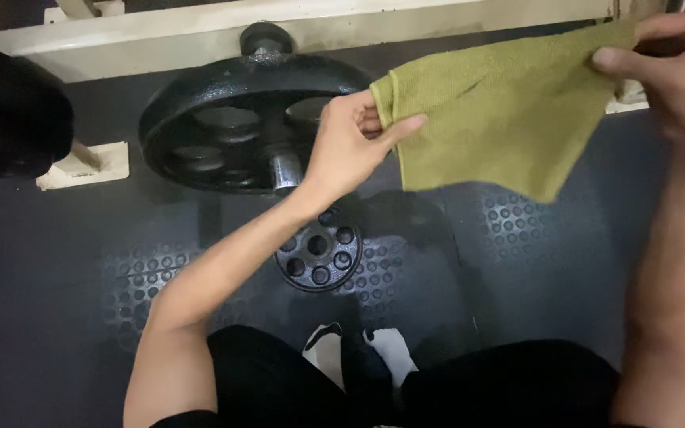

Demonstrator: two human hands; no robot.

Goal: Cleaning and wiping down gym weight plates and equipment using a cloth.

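Green cloth [501, 119] stretched across the upper right of the frame, held in the air above the floor [57, 261]. Left hand [350, 147] at centre, pinching the cloth's left corner between thumb and fingers. Right hand [671, 67] at the upper right edge, gripping the opposite corner. Large black weight plate [231, 119] on a steel bar [283, 170] at upper centre-left, behind the left hand. Smaller plate [319, 250] flat on the dark studded floor, below the left wrist. White shoes [358, 357] at bottom centre.
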